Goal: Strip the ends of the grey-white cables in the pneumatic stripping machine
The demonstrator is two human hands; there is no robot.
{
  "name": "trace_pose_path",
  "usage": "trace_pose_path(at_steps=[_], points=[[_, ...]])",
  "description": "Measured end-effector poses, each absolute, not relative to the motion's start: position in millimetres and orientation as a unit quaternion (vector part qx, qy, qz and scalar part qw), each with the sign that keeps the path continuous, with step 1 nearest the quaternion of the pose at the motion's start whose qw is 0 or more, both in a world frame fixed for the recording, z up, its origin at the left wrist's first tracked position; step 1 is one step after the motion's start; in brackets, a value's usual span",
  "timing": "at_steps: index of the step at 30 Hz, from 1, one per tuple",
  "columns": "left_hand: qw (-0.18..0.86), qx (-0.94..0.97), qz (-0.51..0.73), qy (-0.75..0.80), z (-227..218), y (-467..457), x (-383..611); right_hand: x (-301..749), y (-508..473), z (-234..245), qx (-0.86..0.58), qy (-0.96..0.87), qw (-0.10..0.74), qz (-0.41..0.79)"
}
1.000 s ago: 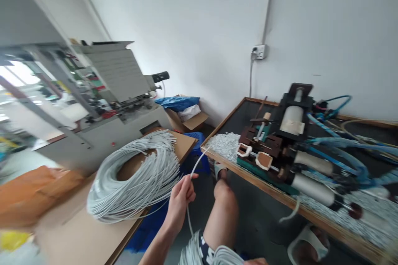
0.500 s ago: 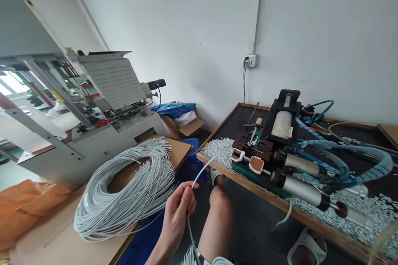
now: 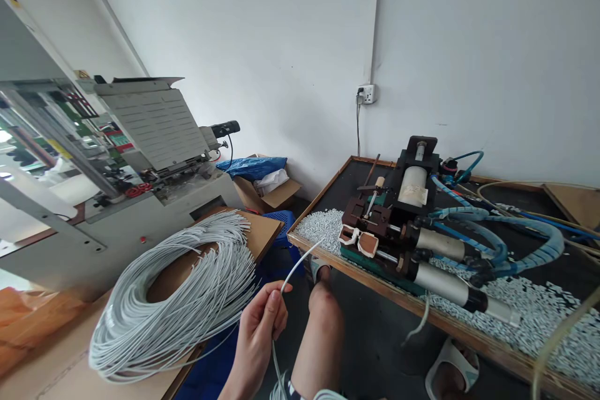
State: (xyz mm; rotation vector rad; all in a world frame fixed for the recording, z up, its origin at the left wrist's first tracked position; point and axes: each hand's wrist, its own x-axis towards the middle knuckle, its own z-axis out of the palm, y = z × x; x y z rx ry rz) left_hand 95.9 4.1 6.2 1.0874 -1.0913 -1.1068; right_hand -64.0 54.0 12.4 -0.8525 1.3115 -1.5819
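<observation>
My left hand (image 3: 263, 320) is closed around a thin white cable (image 3: 299, 265), thumb pressed against the curled fingers. The cable's free end slants up and right from my grip, its tip in front of the tray's near left corner. Below the hand, the cable runs down to more white cable (image 3: 280, 387) at my lap. Right of the cable tip stands a pneumatic wire-stripping machine (image 3: 370, 215) with brown jaws and metal cylinders, apart from the cable. To the left, a big coil of white cables (image 3: 187, 300) lies on cardboard. My right hand is out of sight.
Small white offcuts (image 3: 323, 225) are heaped in a wood-edged tray table (image 3: 356, 265) around the machine. Blue air hoses (image 3: 525, 244) loop at its right. A large grey machine (image 3: 150, 128) stands left. Behind are an open carton (image 3: 272, 190) and a blue crate (image 3: 284, 225). My bare leg is below.
The whole view has shifted slightly, so the scene sits further left. My left hand keeps its grip on the cable, whose tip stays near the tray corner.
</observation>
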Motion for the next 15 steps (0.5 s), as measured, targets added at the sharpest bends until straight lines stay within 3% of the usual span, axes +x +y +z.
trace_pose_path(at_steps=[6, 12, 15], points=[[0.563, 0.531, -0.409, -0.483, -31, -17, 118, -55, -28, 27, -0.325, 0.523, 0.432, -0.659], [0.405, 0.688, -0.254, -0.546, -100, -36, 158, -63, 0, 29, -0.346, 0.517, 0.417, -0.663], [0.376, 0.656, -0.334, -0.563, -88, -20, 140, -67, 46, 21, -0.364, 0.524, 0.414, -0.649]])
